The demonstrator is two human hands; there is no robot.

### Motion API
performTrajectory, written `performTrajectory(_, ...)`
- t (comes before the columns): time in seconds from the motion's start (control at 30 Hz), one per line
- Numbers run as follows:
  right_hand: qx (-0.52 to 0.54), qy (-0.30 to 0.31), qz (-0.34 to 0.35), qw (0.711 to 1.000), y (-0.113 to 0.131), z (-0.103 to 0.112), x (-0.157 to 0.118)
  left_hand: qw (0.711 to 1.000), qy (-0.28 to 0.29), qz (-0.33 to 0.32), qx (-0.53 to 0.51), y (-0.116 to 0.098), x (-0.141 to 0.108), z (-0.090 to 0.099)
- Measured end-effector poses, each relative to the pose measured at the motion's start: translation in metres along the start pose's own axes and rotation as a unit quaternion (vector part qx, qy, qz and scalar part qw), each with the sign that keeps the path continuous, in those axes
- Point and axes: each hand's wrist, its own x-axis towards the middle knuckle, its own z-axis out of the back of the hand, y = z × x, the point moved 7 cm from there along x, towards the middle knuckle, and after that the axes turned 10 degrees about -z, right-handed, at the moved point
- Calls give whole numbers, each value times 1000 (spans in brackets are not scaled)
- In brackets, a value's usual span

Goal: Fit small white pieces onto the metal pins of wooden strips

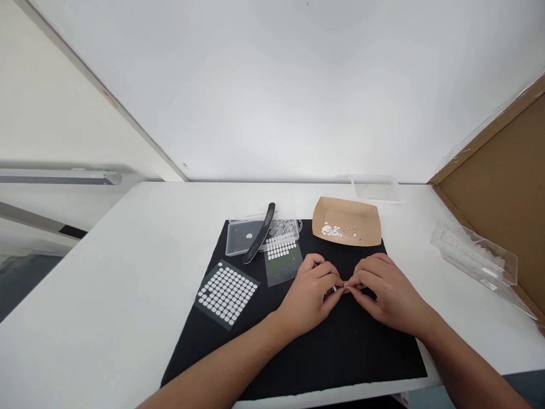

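Observation:
My left hand (313, 289) and my right hand (381, 287) meet fingertip to fingertip over a black mat (323, 352). Between the fingertips sits a tiny pale piece (344, 286), pinched from both sides; what it is cannot be told. A brown paper tray (370, 218) with several small white bits lies just beyond the hands. To the left lie a sheet of white dot stickers (226, 293), a smaller partly used dot sheet (281, 254), a black nail file (260, 233) and a clear plastic box (240, 236).
The mat lies on a white table (128, 272) against a white wall. A clear plastic tray (477, 258) rests at the right beside a brown board (502, 193). Another clear container (377, 189) stands at the back.

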Motion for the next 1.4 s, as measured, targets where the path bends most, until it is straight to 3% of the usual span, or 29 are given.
performTrajectory(0.63,-54,23,24,998,2,-5,0,1000,4,-9,17,-1,-1,0)
performTrajectory(1.17,-96,-11,72,993,3,-6,-2,1000,-8,-7,15,0,-1,-1)
performTrajectory(1.4,-46,2,52,998,-2,-1,-1,1000,-9,-5,14,1,-2,-1)
